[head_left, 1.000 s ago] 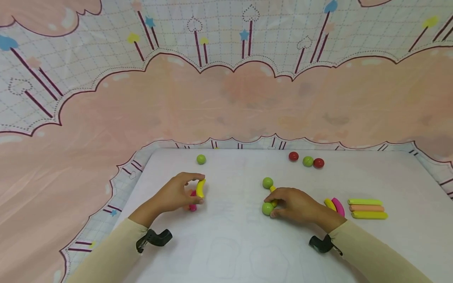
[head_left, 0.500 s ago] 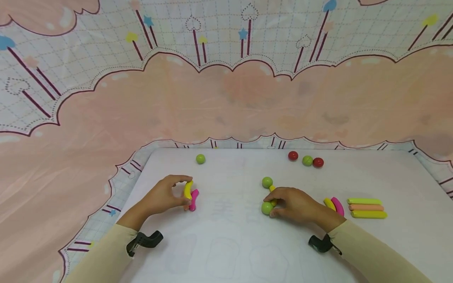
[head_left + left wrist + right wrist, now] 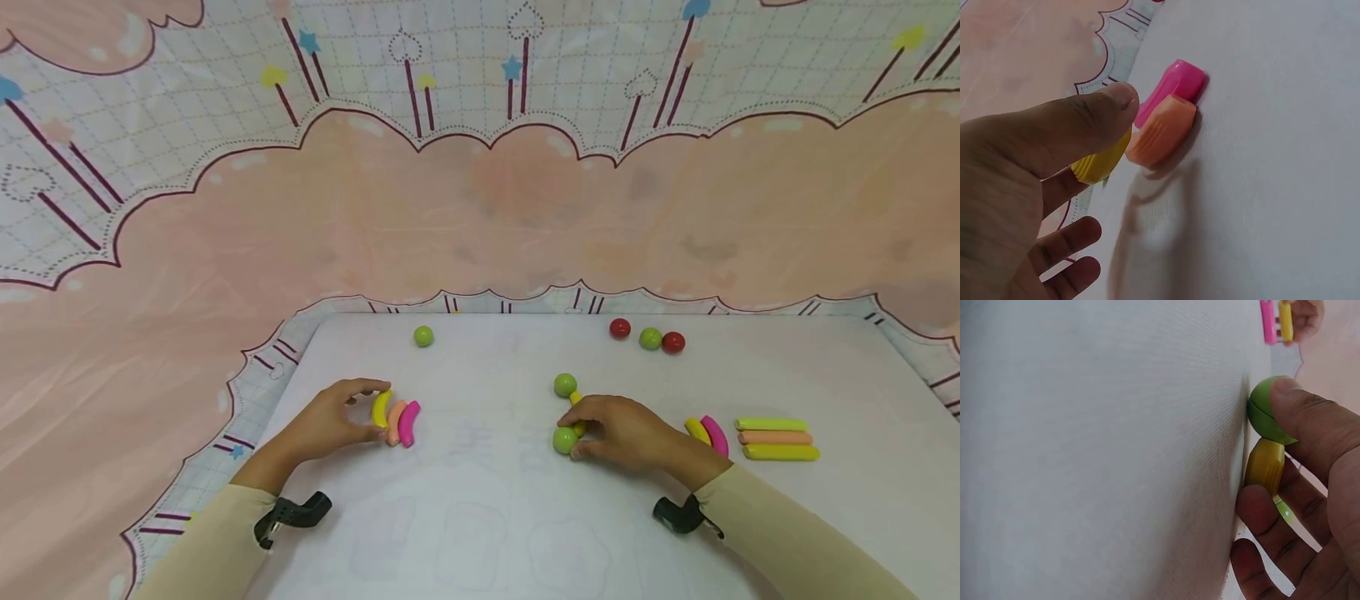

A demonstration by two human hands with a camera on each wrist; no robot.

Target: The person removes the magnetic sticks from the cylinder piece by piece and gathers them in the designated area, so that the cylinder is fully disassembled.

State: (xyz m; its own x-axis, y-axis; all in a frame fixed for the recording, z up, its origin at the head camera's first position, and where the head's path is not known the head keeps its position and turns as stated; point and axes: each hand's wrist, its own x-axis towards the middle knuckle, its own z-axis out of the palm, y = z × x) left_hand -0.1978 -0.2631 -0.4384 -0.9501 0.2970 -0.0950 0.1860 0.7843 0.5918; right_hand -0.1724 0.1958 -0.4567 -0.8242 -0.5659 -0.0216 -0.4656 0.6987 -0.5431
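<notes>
In the head view my left hand (image 3: pixel 326 423) pinches a yellow curved rod (image 3: pixel 381 409) between thumb and fingers. Just right of it, an orange curved rod (image 3: pixel 396 423) and a pink curved rod (image 3: pixel 408 423) lie side by side; both also show in the left wrist view. My right hand (image 3: pixel 626 432) holds a green ball (image 3: pixel 565 440), its thumb on the ball in the right wrist view. A yellow rod (image 3: pixel 1265 464) touches that ball and is partly hidden by the fingers. Another green ball (image 3: pixel 565 384) sits at the rod's far end.
On the white tabletop (image 3: pixel 487 492), a single green ball (image 3: pixel 423 336) lies at the back left. Two red balls flank a green ball (image 3: pixel 650 338) at the back. Right of my right hand lie a pink curved rod (image 3: pixel 715 436), a yellow one and three straight rods (image 3: pixel 777 438).
My left hand has carried the yellow curved rod leftward, past the pink rod to the left of the orange one, which now shows fully. The right hand stays in place.
</notes>
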